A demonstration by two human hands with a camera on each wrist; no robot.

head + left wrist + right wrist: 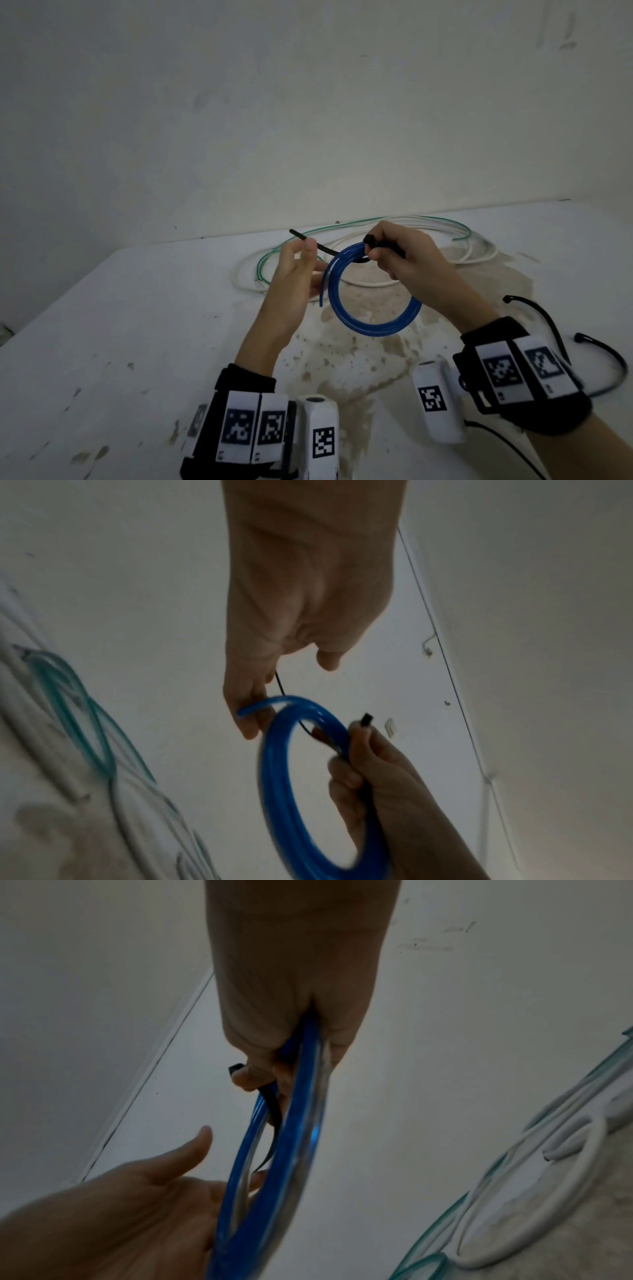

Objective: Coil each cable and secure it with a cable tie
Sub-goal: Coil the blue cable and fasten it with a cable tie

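Observation:
A blue cable coil (370,329) hangs above the table, and my right hand (375,248) grips its top. The same hand holds the head end of a black cable tie (329,250) against the coil. The tie passes through the coil and runs left to my left hand (306,250), which pinches its tail. In the left wrist view, the blue coil (274,777) stands between my left hand (253,712) and right hand (359,772), with the tie head (366,719) poking out. The right wrist view has my right hand (270,1074) closed round the blue coil (301,1123) and the tie (270,1104).
A loose white cable (479,260) and a green cable (284,246) lie tangled on the stained white table (102,325) behind my hands. Two spare black cable ties (544,318) lie at the right, by my right wrist. A wall stands close behind the table.

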